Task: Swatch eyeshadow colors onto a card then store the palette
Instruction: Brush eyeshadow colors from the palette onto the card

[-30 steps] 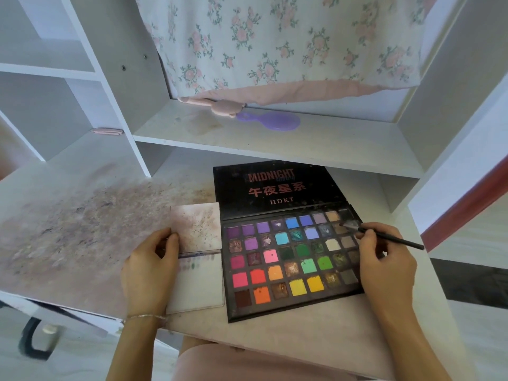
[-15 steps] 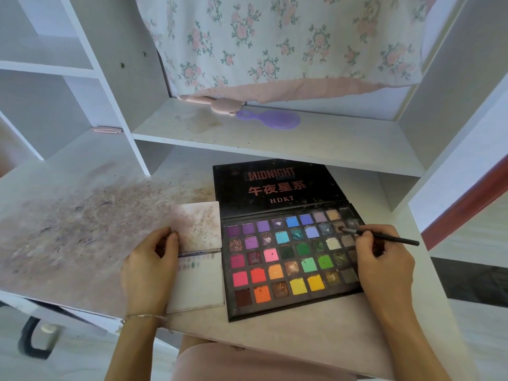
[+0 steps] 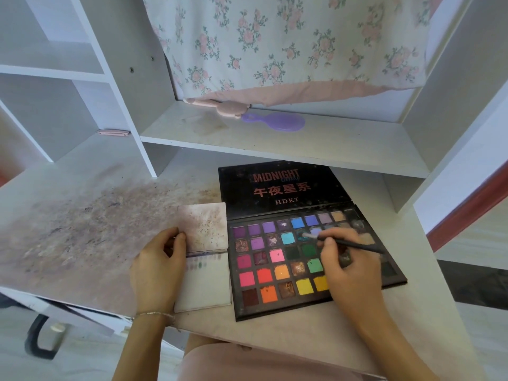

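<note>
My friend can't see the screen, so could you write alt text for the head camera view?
A right hand dips a thin brush into an open eyeshadow palette on a stained desk. The left hand holds a small swatch card beside it.

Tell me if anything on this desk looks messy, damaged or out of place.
Yes. The desk left of the swatch card is smeared with a broad purplish-grey powder stain. The upper card is speckled too, and several pans in the palette look gouged and crumbled.
</note>
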Motion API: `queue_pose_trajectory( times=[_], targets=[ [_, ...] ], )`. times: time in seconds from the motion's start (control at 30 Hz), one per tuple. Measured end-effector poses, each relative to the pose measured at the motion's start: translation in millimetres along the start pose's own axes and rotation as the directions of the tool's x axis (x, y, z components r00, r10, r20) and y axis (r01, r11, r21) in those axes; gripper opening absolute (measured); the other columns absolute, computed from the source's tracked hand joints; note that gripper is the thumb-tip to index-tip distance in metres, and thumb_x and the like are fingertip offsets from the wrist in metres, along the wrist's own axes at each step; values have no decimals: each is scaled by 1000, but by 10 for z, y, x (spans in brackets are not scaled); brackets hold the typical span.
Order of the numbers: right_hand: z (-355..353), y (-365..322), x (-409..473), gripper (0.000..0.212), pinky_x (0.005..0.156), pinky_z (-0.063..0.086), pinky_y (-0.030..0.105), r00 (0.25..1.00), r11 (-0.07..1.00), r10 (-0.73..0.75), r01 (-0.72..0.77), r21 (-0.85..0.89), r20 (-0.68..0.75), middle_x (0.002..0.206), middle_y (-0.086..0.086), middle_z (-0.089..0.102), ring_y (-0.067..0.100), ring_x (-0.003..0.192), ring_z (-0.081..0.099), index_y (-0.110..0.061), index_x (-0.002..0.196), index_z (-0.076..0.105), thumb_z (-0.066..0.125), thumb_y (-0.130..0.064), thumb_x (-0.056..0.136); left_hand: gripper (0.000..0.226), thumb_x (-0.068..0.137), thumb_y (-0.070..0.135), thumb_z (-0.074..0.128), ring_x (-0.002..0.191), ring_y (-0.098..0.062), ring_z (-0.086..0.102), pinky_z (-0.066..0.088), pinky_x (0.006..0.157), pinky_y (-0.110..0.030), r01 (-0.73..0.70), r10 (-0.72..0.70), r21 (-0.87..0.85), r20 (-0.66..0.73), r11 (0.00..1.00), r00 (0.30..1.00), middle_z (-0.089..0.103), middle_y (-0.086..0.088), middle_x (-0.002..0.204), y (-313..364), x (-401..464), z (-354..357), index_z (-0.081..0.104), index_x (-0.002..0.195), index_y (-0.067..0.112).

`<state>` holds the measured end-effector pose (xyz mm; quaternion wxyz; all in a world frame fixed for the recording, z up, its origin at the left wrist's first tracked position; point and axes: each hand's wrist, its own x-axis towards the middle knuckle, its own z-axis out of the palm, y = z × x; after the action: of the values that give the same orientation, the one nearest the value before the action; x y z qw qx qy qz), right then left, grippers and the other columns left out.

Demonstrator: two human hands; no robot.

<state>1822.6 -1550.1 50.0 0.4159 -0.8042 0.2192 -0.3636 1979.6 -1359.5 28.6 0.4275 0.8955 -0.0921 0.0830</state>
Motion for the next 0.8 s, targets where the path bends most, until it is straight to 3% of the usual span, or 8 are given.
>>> queue_pose_trajectory(
  times=[0.13,0.3,0.43,0.6,0.8],
  targets=[
    [268,-193,-81,29,60,45,9,992,996,-50,42,78,112,76,-11,60,2,72,58,-37,79,51,49,-9,83,18,89,19,56,75,-23,56,39,66,-27,-1,1,6,1,1000,1000,68,-9,83,13,3,-8,69,100,14],
    [582,-347,-183,15,55,41,11,966,986,-33,-11,165,257,70,-13,58,6,66,56,-34,80,54,47,-21,81,18,89,19,56,74,-18,53,40,67,-26,3,-3,-12,3,1000,1000,68,-6,84,20,-12,-27,68,101,14],
    [718,-419,-168,21,54,40,11,938,988,-66,15,151,339,71,-10,57,6,62,53,-39,79,48,51,-19,83,18,89,19,57,72,-18,55,40,64,-26,-4,4,-17,3,1000,1000,66,-3,80,9,-13,-36,69,100,14],
    [713,-386,-172,34,62,46,14,927,993,-44,-1,119,373,78,-8,58,5,74,54,-40,79,47,55,-8,85,17,88,19,58,76,-21,59,42,67,-27,1,-2,-28,-13,1000,1000,69,-7,84,5,-13,-23,69,99,13],
    [741,-372,-180,22,68,44,11,897,997,-30,-7,82,441,84,-18,56,1,79,54,-34,86,52,54,-12,87,17,88,19,58,73,-16,55,38,66,-26,3,-3,-23,-24,1000,1000,70,-6,84,0,-12,-7,70,99,13]
  ],
)
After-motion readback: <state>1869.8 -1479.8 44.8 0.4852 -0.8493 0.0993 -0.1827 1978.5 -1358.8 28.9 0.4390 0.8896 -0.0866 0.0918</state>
